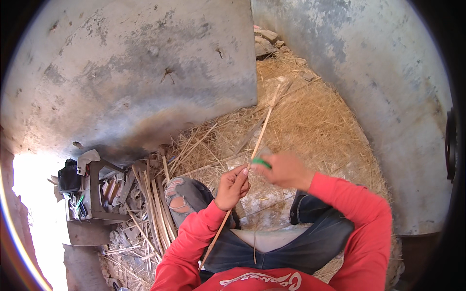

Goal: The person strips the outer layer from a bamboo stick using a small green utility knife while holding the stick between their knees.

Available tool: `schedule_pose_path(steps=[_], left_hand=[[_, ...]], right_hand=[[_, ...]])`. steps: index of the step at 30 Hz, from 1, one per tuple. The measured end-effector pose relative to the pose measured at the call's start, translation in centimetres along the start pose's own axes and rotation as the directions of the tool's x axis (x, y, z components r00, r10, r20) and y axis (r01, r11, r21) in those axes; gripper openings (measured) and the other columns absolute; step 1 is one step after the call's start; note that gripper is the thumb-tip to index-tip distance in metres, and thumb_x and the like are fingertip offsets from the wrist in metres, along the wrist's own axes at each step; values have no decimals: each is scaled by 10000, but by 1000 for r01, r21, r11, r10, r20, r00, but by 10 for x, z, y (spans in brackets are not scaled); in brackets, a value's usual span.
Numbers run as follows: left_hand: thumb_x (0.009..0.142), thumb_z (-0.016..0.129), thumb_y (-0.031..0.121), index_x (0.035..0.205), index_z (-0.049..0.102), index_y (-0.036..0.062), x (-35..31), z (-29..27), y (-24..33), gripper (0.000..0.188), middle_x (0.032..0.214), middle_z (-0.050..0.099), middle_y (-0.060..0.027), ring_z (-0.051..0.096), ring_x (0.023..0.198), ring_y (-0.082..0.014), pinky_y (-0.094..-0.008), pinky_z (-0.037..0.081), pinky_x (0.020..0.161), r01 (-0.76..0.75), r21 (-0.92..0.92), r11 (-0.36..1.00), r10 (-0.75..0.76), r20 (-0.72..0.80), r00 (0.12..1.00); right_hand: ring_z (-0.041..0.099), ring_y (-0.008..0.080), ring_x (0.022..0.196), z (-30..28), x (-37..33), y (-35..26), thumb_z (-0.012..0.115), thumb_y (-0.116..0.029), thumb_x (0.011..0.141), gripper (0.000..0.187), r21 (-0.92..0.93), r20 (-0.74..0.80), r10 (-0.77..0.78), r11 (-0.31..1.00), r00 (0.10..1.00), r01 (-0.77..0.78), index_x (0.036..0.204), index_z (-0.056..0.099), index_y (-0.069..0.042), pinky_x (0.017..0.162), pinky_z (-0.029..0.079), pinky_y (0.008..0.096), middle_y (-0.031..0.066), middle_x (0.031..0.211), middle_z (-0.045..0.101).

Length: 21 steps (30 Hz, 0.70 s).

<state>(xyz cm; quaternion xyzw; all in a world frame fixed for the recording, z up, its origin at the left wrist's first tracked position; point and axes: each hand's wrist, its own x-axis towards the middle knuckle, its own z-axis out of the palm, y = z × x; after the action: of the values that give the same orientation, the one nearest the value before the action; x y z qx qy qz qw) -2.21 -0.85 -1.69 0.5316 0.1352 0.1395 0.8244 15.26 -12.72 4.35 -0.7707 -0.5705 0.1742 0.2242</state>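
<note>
A long, thin strip of split wood or cane (263,127) runs slantwise from beside my lap up toward the straw. My left hand (233,187) is closed around it, the thumb pressed along its side. Close by on the right, my right hand (286,170) grips a green tool (261,163) against or just beside the strip. Fingers cover most of that tool and motion smears it, so its kind and working end cannot be made out.
Straw and shavings (315,123) cover the floor ahead. On the left lie several long wooden strips (158,208), next to a wooden stool frame (99,194) with a black bag (69,177). Grey walls (145,58) rise at the back and right, with stones (264,43) in the corner.
</note>
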Motion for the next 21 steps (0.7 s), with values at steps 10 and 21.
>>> schedule_pose_path(steps=[10, 21], left_hand=[[1089, 426, 194, 1352, 541, -45, -6, 4, -1, 373, 556, 341, 65, 282, 462, -33, -218, 256, 439, 78, 37, 996, -78, 17, 997], [1066, 476, 160, 1293, 610, -22, -10, 15, -7, 320, 584, 362, 89, 310, 474, -11, -216, 222, 446, -2, 299, 954, 1, 4, 1000]], right_hand=[[667, 377, 676, -27, 7, 30, 453, -567, 1002, 596, -6, -123, 86, 996, 989, -87, 1117, 705, -39, 647, 517, 474, 215, 716, 660], [658, 382, 675, -87, 30, 90, 466, -533, 1007, 569, -36, -248, 257, 961, 934, -274, 1082, 718, -28, 661, 512, 488, 223, 677, 627]])
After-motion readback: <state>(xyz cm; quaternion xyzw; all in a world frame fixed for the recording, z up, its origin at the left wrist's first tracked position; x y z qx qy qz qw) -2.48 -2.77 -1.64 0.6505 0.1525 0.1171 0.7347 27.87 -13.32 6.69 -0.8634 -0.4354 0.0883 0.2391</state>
